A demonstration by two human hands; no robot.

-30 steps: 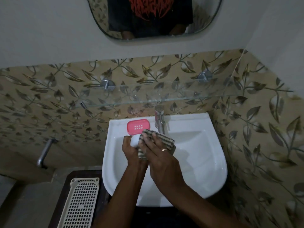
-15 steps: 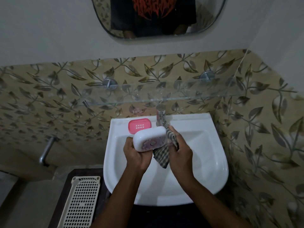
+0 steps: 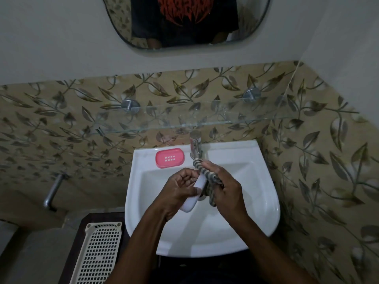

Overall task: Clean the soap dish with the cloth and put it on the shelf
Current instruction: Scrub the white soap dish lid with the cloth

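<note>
Over the white sink (image 3: 256, 201), my left hand (image 3: 180, 189) grips a white soap dish (image 3: 194, 193), turned on edge with its long side pointing toward me. My right hand (image 3: 225, 185) holds a checked cloth (image 3: 207, 177) bunched against the dish's right face; a tail of cloth hangs below. A pink slotted tray of the soap dish (image 3: 169, 157) lies on the sink's back ledge, left of the tap. The glass shelf (image 3: 184, 121) runs along the tiled wall above the sink and bears nothing.
A chrome tap (image 3: 195, 144) stands at the sink's back centre, just beyond the cloth. A cream perforated basket (image 3: 98, 253) sits low at the left on a dark surface. A metal pipe (image 3: 53, 189) juts from the left wall. A mirror (image 3: 184, 21) hangs above.
The dish went from flat with its underside facing up to standing on edge in my left hand. My right hand has moved the cloth over the dish's right side.
</note>
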